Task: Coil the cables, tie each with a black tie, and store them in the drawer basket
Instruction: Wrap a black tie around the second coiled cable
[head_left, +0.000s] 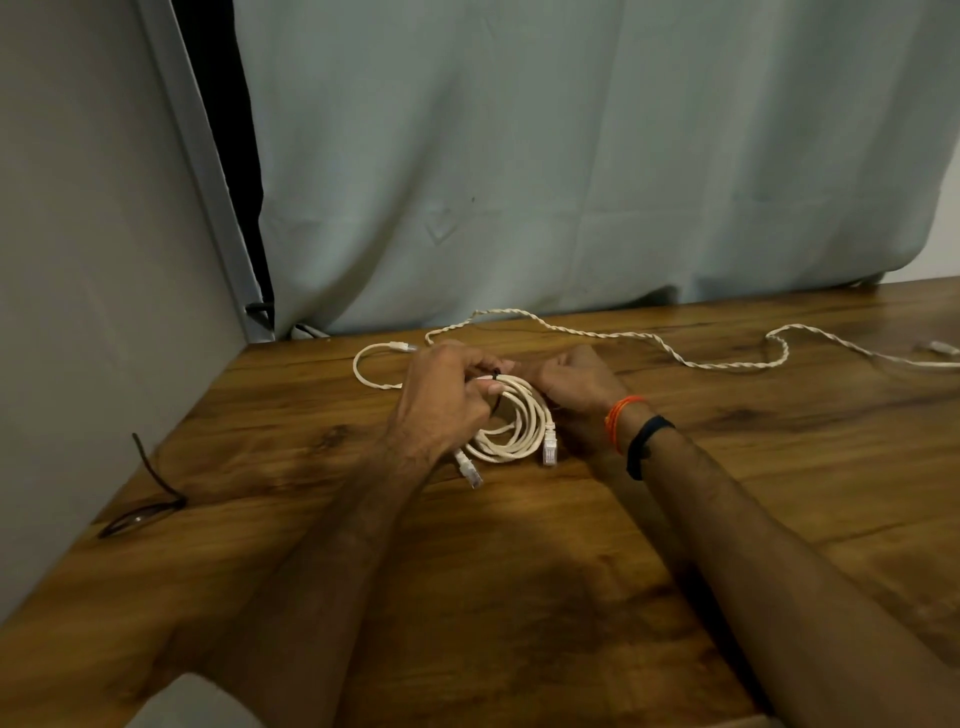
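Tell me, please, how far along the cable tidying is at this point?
Done: one white cable is coiled on the table. In hand: both hands, left and right, work a black tie around that coil. Left: the long twisted cable behind lies uncoiled, and nothing is stored; no drawer basket is in view.

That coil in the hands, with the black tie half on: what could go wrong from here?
1. The coil may spring apart: the tie looks unfastened, and only the left hand and right hand keep it together.
2. Both plugs hang loose and could snag.
3. The twisted cable lies sprawled just behind and could get caught in the coil.
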